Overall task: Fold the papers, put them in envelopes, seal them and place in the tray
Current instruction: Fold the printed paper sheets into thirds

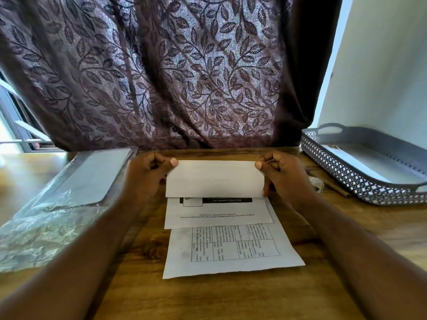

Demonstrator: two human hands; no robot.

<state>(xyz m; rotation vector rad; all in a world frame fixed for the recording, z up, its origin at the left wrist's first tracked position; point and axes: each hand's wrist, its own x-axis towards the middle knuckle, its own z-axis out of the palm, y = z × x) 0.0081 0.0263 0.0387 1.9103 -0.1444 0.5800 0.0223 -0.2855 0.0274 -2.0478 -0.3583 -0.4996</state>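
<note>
At the centre of the frame, a person is working a fold into the top paper (pixel 215 179). The left hand (pixel 147 174) and right hand (pixel 284 174) are each pinching an upper corner of the turned-over flap, thumbs on the near face and fingers curled behind. The printed lower part of that sheet is lying flat below the flap. A second sheet (pixel 231 250), carrying a printed grid, is lying beneath it and reaching toward the lower centre, slightly askew.

The fold is looking only partly made. To do it well, the flap's side edges probably need lining up with the sheet's own sides before any pressing. The crease is then best run from the middle outward, so the paper is sitting flat enough for an envelope. The skewed sheet underneath is a poor guide for squaring up.

The work is taking place on a wooden table (pixel 208 296). A clear plastic packet (pixel 69 188), apparently holding envelopes, is lying at mid left. The grey perforated tray (pixel 360 179) is sitting well apart at the right edge, with something flat and white inside; whether that is a sealed envelope cannot be told. A leaf-patterned curtain (pixel 161 77) is hanging behind the table, with a pale wall (pixel 381 77) at the upper right.
</note>
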